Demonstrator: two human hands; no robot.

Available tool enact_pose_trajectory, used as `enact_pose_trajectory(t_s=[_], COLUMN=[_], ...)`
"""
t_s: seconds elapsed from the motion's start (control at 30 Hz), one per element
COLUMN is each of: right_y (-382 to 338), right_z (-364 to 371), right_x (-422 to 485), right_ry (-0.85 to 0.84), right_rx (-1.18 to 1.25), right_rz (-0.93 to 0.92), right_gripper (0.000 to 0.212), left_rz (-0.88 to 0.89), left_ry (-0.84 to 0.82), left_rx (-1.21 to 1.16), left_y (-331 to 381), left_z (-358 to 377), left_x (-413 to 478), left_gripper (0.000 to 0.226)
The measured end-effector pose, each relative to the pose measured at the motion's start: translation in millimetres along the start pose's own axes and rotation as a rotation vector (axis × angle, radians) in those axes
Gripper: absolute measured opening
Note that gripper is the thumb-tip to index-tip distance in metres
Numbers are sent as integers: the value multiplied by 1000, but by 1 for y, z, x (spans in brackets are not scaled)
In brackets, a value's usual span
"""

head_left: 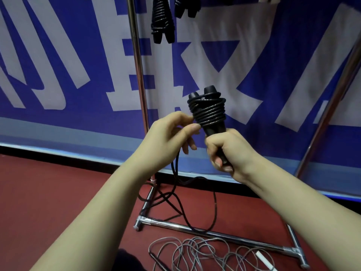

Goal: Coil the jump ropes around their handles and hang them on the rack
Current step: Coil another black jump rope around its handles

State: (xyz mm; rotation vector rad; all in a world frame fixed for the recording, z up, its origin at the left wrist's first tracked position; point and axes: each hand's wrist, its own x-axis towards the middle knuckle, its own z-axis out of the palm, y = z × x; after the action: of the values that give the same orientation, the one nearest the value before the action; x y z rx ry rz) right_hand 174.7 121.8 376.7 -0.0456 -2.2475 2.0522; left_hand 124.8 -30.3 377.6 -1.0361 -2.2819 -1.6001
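My right hand (227,149) grips the lower ends of two black jump rope handles (210,112), held upright together, with several turns of black rope wound round their upper part. My left hand (172,132) pinches the black rope (175,173) just left of the coil. The loose remainder of that rope hangs down and loops over the red floor and the rack's base. Two coiled black ropes (162,18) hang from the rack at the top of the view. A grey jump rope (205,251) lies tangled on the floor near me.
The chrome rack's left upright (137,61) rises just left of my hands, its right upright (330,110) slants at the right, and its base bar (214,234) crosses the red floor. A blue and white banner (58,75) covers the wall behind.
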Motion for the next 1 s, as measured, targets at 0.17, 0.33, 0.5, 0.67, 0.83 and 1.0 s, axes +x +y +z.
enact_pose_trajectory(t_s=[0.17,0.33,0.5,0.67,0.83,1.0], right_y=[-3,2,1,-4,-3,-1], right_z=[-6,-7,-5,1,2,-2], right_x=[1,1,-2,-11,-15,-12], right_ry=[18,-44,-128,-304,-551,-679], right_rx=[23,98,220,323,529,592], right_rz=[-29,-7,25,42,143,147], right_gripper=[27,16,18,13,23,22], left_rz=[-7,-228,-255,-107,-41,8], left_ry=[-41,-293,-225,-200,-198,-100], left_rx=[39,-499,-465,-453,-554,-370], left_y=[-1,-1,4,3,1,1], left_z=[-2,-2,-3,-3,-6,-17], left_x=[3,2,9,7,2,1], left_gripper=[17,24,41,23,14,5])
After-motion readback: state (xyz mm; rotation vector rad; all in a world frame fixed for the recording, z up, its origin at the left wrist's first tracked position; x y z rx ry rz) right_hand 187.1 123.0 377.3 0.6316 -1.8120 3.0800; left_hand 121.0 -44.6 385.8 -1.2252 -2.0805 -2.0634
